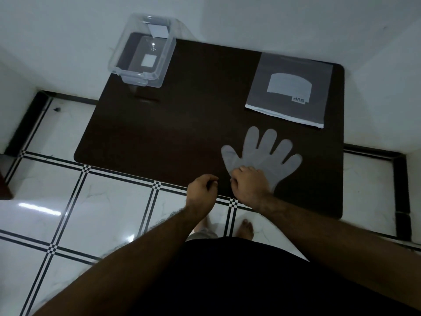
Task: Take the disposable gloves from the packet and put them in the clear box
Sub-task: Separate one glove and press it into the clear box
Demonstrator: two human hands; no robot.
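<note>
Dark brown table with rounded corners stood against white wall. Floor was glossy white tile crossed by black lines with small checkered squares at crossings. Black skirting ran along wall base. Bare feet showed on tile below table's near edge. Dark clothing filled lower frame.
</note>
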